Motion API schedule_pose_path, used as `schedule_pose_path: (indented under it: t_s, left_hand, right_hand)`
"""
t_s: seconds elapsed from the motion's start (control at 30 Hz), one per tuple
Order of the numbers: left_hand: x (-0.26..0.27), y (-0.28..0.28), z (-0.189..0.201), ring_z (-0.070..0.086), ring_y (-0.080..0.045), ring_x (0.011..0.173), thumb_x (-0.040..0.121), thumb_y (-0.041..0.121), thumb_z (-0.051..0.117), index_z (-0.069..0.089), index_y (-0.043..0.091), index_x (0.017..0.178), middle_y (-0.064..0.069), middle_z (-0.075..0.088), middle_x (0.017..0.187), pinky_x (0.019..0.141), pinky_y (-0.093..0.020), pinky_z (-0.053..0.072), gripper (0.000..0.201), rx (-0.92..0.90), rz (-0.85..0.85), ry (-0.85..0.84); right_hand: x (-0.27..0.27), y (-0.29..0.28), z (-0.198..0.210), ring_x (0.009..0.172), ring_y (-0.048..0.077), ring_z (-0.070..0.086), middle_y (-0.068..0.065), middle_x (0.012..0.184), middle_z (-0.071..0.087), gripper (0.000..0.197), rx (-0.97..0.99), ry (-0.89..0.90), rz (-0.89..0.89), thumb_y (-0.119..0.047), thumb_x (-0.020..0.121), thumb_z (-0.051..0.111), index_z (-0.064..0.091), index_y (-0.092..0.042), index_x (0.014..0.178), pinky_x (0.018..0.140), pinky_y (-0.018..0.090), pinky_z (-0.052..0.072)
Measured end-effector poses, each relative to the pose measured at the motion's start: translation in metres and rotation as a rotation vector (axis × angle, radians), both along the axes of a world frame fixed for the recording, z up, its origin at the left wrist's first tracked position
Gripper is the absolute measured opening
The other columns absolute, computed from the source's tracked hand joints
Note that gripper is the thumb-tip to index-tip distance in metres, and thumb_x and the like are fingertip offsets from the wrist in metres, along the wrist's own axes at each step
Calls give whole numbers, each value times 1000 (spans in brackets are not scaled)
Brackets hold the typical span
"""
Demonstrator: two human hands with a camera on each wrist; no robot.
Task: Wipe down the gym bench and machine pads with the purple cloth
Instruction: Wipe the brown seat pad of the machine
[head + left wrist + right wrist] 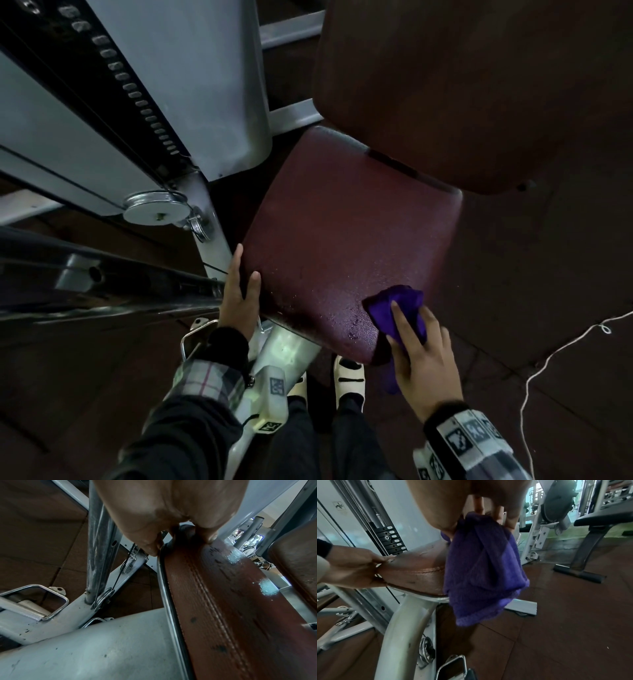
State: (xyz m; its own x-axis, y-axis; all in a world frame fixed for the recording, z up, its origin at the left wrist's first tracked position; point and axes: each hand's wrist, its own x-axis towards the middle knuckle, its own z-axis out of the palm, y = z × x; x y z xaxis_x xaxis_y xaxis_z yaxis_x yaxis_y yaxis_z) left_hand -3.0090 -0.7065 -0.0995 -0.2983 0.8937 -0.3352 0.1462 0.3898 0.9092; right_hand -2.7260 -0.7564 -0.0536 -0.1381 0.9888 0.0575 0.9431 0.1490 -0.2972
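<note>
The maroon seat pad (342, 240) of the machine lies in front of me, with the maroon back pad (462, 85) rising behind it. Spray droplets glisten on the seat's near part. My left hand (244, 277) grips the seat's near-left edge, thumb on top and fingers along the side; the left wrist view shows this left hand (178, 536) over the stitched seat pad (223, 601). My right hand (416, 342) holds the purple cloth (394, 301) against the seat's near-right corner. In the right wrist view the purple cloth (481, 568) hangs over the pad's front edge.
A weight stack (137, 89) and a pulley (156, 207) stand close on the left. The white frame post (287, 349) runs under the seat toward my feet. A white cord (548, 356) trails on the rubber floor to the right. Another bench (594, 520) stands farther right.
</note>
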Motion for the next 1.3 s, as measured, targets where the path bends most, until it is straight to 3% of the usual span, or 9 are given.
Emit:
schedule_pose_path:
  t_s: [0.2,0.33,0.53,0.7,0.87,0.97,1.1,1.17,1.3]
  left_hand:
    - [2,0,2,27,1,133,102,18,41,20,38,146,17,23,145,108,-17,27,53,-11,19,4]
    - [5,0,3,26,4,130,102,16,41,21,27,151,18,23,143,94,5,26,54,-31,33,-3]
    - [6,0,4,27,2,131,102,17,41,22,28,150,18,24,143,90,8,24,54,-38,46,9]
    - [6,1,4,26,-1,135,102,15,41,21,28,151,17,24,145,108,-14,24,54,-28,45,20]
    - [7,1,3,27,-1,135,102,17,40,20,31,150,17,24,144,108,-18,25,54,-32,55,29]
    - [7,0,3,27,-2,135,103,17,40,21,32,150,17,24,143,109,-19,25,53,-34,58,30]
    - [6,0,2,29,-5,137,102,18,41,21,41,142,15,26,145,112,-24,26,51,-19,62,22]
    - [6,-1,3,30,-3,135,102,18,42,23,41,144,17,27,143,109,-20,27,51,-26,67,11]
    - [5,-2,4,35,4,125,101,21,46,29,34,148,21,32,138,90,3,30,52,-53,91,-8]
  right_hand:
    - [-16,36,4,83,25,44,9,126,47,47,23,-68,91,-29,84,45,54,-29,130,69,39,46]
    - [-28,28,5,92,25,45,2,129,46,51,20,-110,265,-28,80,45,53,-36,130,75,41,45]
    - [14,8,1,107,24,48,-8,135,42,66,-1,-181,596,-19,71,46,44,-46,131,89,39,41]
    - [34,29,6,99,25,49,-3,135,43,62,-13,-116,457,-18,76,47,44,-44,132,81,42,46]
    - [-2,53,9,89,25,44,-2,130,44,58,13,-76,281,-18,74,59,53,-41,127,73,41,44]
    - [-19,42,7,96,27,45,-3,131,44,55,57,-76,376,-19,76,55,54,-39,127,80,43,43]
    - [-6,10,4,107,26,48,-9,135,42,73,-19,-193,648,-19,63,65,46,-45,129,87,43,45]
    - [10,2,4,106,23,47,-10,135,43,68,-30,-201,661,-19,67,54,44,-47,128,87,39,44]
    - [28,11,6,103,24,49,-4,134,44,60,-33,-133,500,-21,75,49,45,-45,129,82,42,48]
